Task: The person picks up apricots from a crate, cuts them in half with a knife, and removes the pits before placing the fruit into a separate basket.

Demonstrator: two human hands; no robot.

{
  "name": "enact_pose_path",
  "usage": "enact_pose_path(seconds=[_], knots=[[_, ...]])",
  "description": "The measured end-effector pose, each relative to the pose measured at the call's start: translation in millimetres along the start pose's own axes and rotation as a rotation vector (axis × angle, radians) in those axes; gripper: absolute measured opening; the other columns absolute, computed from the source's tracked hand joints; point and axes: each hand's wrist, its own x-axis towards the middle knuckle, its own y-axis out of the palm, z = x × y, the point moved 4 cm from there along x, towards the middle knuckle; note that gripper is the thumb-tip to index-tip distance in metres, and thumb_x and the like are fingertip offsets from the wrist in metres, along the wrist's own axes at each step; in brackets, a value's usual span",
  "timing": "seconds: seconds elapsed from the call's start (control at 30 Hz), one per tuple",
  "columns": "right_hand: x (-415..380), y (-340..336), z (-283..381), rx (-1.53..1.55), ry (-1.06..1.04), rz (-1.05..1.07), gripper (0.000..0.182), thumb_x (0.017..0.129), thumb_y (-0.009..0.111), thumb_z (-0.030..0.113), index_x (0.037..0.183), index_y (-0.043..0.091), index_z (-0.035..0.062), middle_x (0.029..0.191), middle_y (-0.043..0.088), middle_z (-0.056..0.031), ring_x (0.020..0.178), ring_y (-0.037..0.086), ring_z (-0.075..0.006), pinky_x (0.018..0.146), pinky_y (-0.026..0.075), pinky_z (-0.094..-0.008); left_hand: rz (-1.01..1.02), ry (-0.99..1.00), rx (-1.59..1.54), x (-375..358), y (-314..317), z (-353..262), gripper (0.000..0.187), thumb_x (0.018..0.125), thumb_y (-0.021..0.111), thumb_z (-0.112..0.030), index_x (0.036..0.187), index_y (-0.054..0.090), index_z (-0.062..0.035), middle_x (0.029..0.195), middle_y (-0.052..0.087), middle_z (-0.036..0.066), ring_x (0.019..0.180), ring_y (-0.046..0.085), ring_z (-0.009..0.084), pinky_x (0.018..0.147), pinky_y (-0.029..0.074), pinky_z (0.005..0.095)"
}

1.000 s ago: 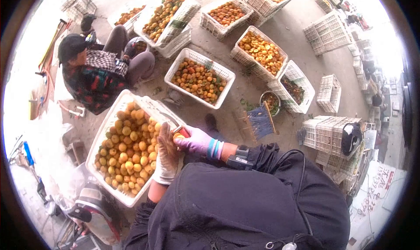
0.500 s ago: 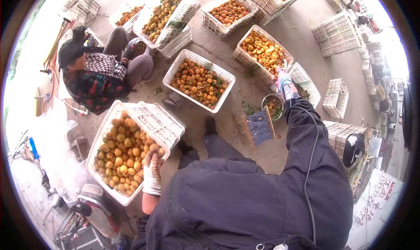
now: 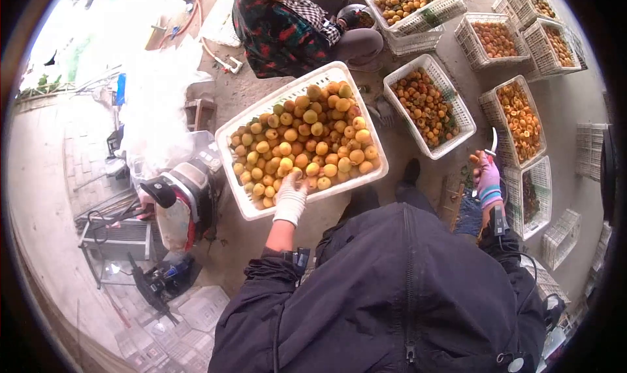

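Observation:
My left hand [image 3: 291,201], in a white glove, reaches over the near edge of a white plastic crate [image 3: 245,206] full of whole apricots [image 3: 304,134]. Its fingers are apart and touch the fruit at the near side. Off to the right, my right hand [image 3: 487,178] wears a pink and blue glove and is closed around a small knife with a curved blade [image 3: 494,140] pointing up. Near that hand stand a crate of cut apricot halves [image 3: 520,121] and a white crate with dark contents [image 3: 547,203].
A person [image 3: 277,36] sits beyond the apricot crate, one gloved hand at a bowl. Another crate of apricots [image 3: 467,131] stands ahead, with several more behind. A motor scooter [image 3: 179,206] is at left; a low stool [image 3: 467,210] is partly hidden by my right arm.
The view has turned left, so the crates sit farther right. My left hand has moved from the big crate's rim onto the apricots. My right hand has drawn back from the cut-fruit crate, still holding the knife.

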Motion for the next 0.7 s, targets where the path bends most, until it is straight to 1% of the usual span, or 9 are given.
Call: enact_pose_path(seconds=[0.17, 0.27, 0.33, 0.4, 0.47, 0.6, 0.63, 0.67, 0.7], knots=[[-69, 109, 24, -0.066, -0.107, 0.183, 0.041, 0.095, 0.057, 0.04, 0.12, 0.058, 0.0077, 0.096, 0.067, -0.0053, 0.045, 0.044, -0.0027, 0.038, 0.032, -0.0181, -0.016, 0.016, 0.32, 38, -42, -9, 0.049, 0.081, 0.07, -0.025, 0.127, 0.056, -0.015, 0.128, 0.055, 0.014, 0.113, 0.056, 0.0312, 0.096, 0.044, 0.038], [-118, 176, 30, -0.206, -0.208, 0.368, 0.048, 0.097, 0.051, 0.046, 0.124, 0.053, 0.0062, 0.089, 0.065, -0.0043, 0.046, 0.044, -0.0027, 0.038, 0.032, -0.0181, 0.035, 0.215, 0.439, 56, -38, -8, 0.05, 0.08, 0.071, -0.025, 0.127, 0.056, -0.0153, 0.128, 0.056, 0.014, 0.115, 0.055, 0.0323, 0.098, 0.043, 0.0383], [-147, 216, 23, -0.228, -0.213, 0.505, 0.049, 0.099, 0.044, 0.046, 0.123, 0.052, 0.0045, 0.085, 0.064, -0.0031, 0.046, 0.044, -0.0028, 0.04, 0.033, -0.0177, 0.074, 0.215, 0.407, 66, -39, -6, 0.05, 0.079, 0.072, -0.024, 0.124, 0.056, -0.0134, 0.13, 0.054, 0.015, 0.113, 0.055, 0.0355, 0.097, 0.044, 0.039], [-168, 248, 11, -0.252, -0.235, 0.626, 0.048, 0.1, 0.041, 0.046, 0.119, 0.055, 0.0038, 0.083, 0.063, -0.002, 0.048, 0.046, -0.0023, 0.041, 0.034, -0.0171, 0.054, 0.094, 0.146, 77, -36, 7, 0.045, 0.08, 0.072, -0.024, 0.119, 0.056, -0.01, 0.128, 0.054, 0.016, 0.107, 0.059, 0.0324, 0.093, 0.047, 0.0368], [-198, 277, 7, -0.238, -0.116, 0.694, 0.045, 0.099, 0.045, 0.047, 0.115, 0.056, 0.0064, 0.085, 0.065, -0.0012, 0.052, 0.049, -0.0022, 0.045, 0.037, -0.017, 0.09, 0.039, -0.741, 75, -30, 7, 0.046, 0.081, 0.073, -0.014, 0.118, 0.047, -0.0064, 0.114, 0.057, 0.012, 0.097, 0.061, 0.0215, 0.079, 0.052, 0.0299], [-231, 332, -7, -0.222, -0.115, 0.822, 0.04, 0.099, 0.045, 0.045, 0.11, 0.057, 0.0086, 0.077, 0.061, 0.0017, 0.05, 0.044, -0.0026, 0.045, 0.036, -0.0174, 0.323, 0.162, -1.26, 42, -39, -34, 0.043, 0.082, 0.073, -0.007, 0.115, 0.046, -0.0081, 0.113, 0.057, 0.009, 0.097, 0.06, 0.0178, 0.081, 0.054, 0.03], [-238, 342, -8, -0.226, -0.117, 0.832, 0.04, 0.099, 0.046, 0.045, 0.111, 0.058, 0.0084, 0.075, 0.059, 0.0027, 0.051, 0.044, -0.0026, 0.046, 0.036, -0.0175, 0.391, 0.144, -1.175, 26, -54, -55, 0.039, 0.084, 0.07, -0.005, 0.114, 0.046, -0.008, 0.113, 0.057, 0.009, 0.097, 0.061, 0.0188, 0.084, 0.053, 0.0316], [-244, 351, -10, -0.23, -0.117, 0.843, 0.039, 0.1, 0.046, 0.044, 0.112, 0.058, 0.0082, 0.073, 0.058, 0.0037, 0.051, 0.044, -0.0026, 0.046, 0.036, -0.0176, 0.377, 0.254, -1.216, 22, -48, -58, 0.037, 0.085, 0.071, -0.01, 0.113, 0.047, -0.0079, 0.114, 0.057, 0.009, 0.098, 0.061, 0.0192, 0.087, 0.053, 0.033], [-242, 359, -17, -0.154, -0.119, 0.862, 0.039, 0.1, 0.046, 0.042, 0.113, 0.057, 0.0075, 0.074, 0.055, 0.0042, 0.053, 0.044, -0.0026, 0.047, 0.036, -0.0174, 0.439, 0.178, -1.36, 12, -54, -68, 0.036, 0.086, 0.071, -0.015, 0.112, 0.047, -0.0078, 0.114, 0.057, 0.009, 0.101, 0.06, 0.0192, 0.088, 0.052, 0.0337]])
